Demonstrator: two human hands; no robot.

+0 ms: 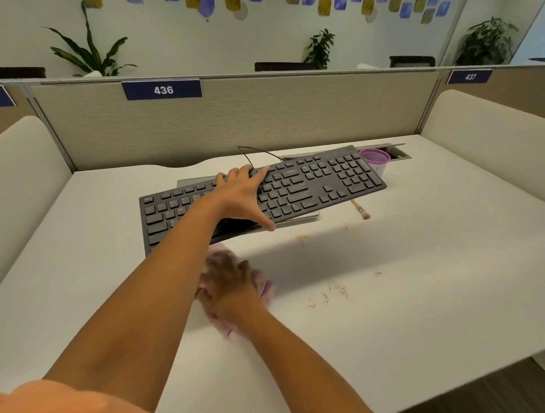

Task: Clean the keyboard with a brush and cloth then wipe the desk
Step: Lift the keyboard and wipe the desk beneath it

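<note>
Left hand [243,198] grips the black keyboard [310,186] at centre frame, fingers curled over its far edge and thumb under the near edge, so that it is held tilted above the white desk [423,309]. Right hand [230,285], motion-blurred, presses a pink cloth [266,288] flat on the desk just below. A small paintbrush [361,209] lies right of centre by the keyboard's right end, with brown crumbs [336,292] scattered lower right and a purple mesh cup [374,158] behind.

desk [423,309] white | on it: brush [360,208]; pink cloth [266,288]; purple cup [375,159]; brown crumbs [336,292]; grey slab [196,181]
</note>
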